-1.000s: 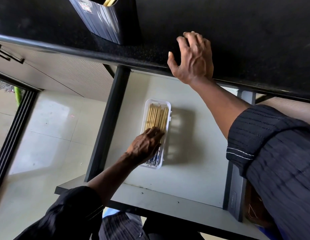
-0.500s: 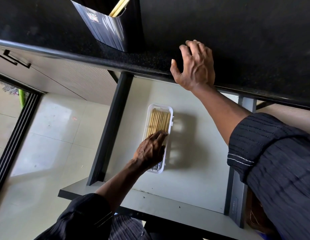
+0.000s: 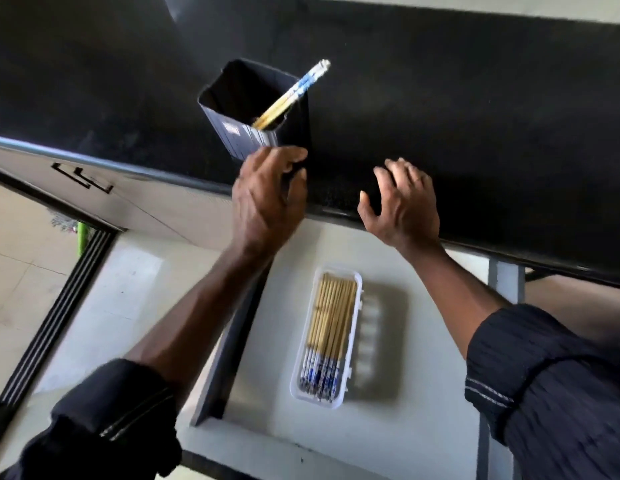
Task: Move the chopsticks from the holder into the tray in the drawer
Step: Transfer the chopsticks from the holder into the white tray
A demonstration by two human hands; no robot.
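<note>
Chopsticks (image 3: 291,95): last pair leaning inside holder (image 3: 242,140), patterned ends projecting past rim; others laid lengthwise in tray (image 3: 338,270), below and right of holder, in drawer (image 3: 423,393). Left hand (image 3: 267,199): just below holder, fingers loosely curled, empty. Right hand (image 3: 402,206): right of holder, fingers spread on countertop (image 3: 475,133) edge. Likely light, stiff, smooth, prone to rolling. Pinch both together at projecting ends; lift straight out.
</note>
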